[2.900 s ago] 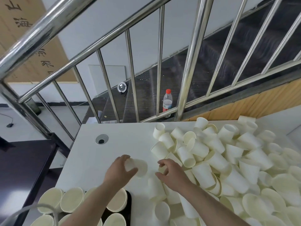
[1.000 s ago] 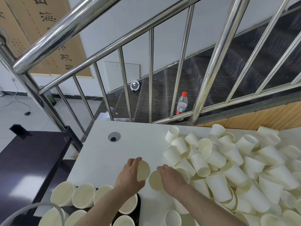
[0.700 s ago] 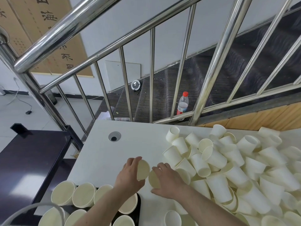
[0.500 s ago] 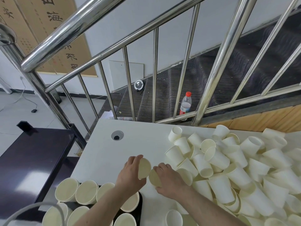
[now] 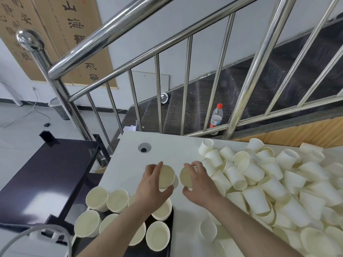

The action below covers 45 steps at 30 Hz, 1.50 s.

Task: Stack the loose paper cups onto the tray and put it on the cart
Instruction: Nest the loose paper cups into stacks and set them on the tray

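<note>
The white tabletop (image 5: pixel 167 151) is filling the frame's lower centre, and a heap of loose paper cups (image 5: pixel 278 182) is sprawling across it from 3 to 5 o'clock. At 7 o'clock the black tray (image 5: pixel 169 236) is carrying upright cups (image 5: pixel 157 235), and the dark cart (image 5: pixel 42 175) is standing at 9 o'clock, just beside the tabletop's edge.

The left hand (image 5: pixel 152 184) is curling fingers and thumb round a cup lying sideways (image 5: pixel 167 176), mouth facing 3 o'clock. The right hand (image 5: pixel 199 182) is gripping a second cup (image 5: pixel 186 177), its mouth facing 9 o'clock, just beside the first and apparently not touching it.

Likely trouble: the two cups are facing mouth to mouth, so they will not nest until one is turned; a hard squeeze could be denting the thin paper rim and jamming the fit. The right forearm is also lying close to the heap and could be nudging cups off the tabletop.
</note>
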### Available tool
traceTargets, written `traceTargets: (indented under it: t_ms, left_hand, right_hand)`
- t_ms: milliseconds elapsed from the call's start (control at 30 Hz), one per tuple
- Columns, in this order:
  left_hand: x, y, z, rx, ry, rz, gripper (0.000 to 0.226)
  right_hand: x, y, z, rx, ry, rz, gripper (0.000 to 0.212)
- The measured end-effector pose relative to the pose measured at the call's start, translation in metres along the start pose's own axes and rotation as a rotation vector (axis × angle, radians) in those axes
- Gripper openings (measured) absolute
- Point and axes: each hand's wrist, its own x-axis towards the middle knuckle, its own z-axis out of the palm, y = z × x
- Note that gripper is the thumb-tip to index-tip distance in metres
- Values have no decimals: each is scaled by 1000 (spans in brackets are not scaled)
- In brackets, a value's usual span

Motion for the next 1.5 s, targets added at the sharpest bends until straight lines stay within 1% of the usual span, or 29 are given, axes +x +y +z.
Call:
traceTargets:
  t_ms: [200, 333, 500, 600, 733, 833, 933, 1033, 1133, 1267, 1367, 1500]
  left_hand:
    - [-42, -29, -47, -22, 42, 94, 80]
    - [-75, -64, -80, -43, 15, 106, 81]
    - [-113, -102, -119, 2, -10, 19, 80]
    - [-131, -126, -140, 36, -53, -22, 75]
    - [-148, -146, -156, 62, -136, -81, 70]
    - [-159, -163, -158, 110, -205, -103, 74]
    - [-166, -176, -152, 197, -267, -110, 78]
    - [-169, -186, -144, 292, -323, -111, 75]
    - [-171, -191, -135, 333, -343, -105, 69]
    - [-169, -195, -125, 362, -378, -93, 69]
    - [-167, -201, -121, 369, -385, -84, 72]
    - [-167, -205, -119, 360, -380, -74, 82]
  right_hand:
    - [-36, -61, 8, 63, 148, 45, 77]
    - [-64, -110, 28, 97, 156, 83, 78]
    - [-90, -165, 62, 115, 113, 82, 75]
    - [-98, -199, 78, 159, 62, 52, 74]
    - [-105, -226, 94, 184, -22, -6, 72]
    - [-111, -239, 108, 164, -96, -39, 68]
    - [-112, -242, 121, 79, -166, -59, 71]
    - [-113, -240, 135, 9, -214, -64, 72]
    - [-113, -237, 144, -20, -234, -31, 72]
    - [-109, -236, 153, -25, -270, -23, 79]
    - [-106, -235, 159, -13, -269, -32, 85]
    - [-104, -231, 163, -4, -275, -19, 89]
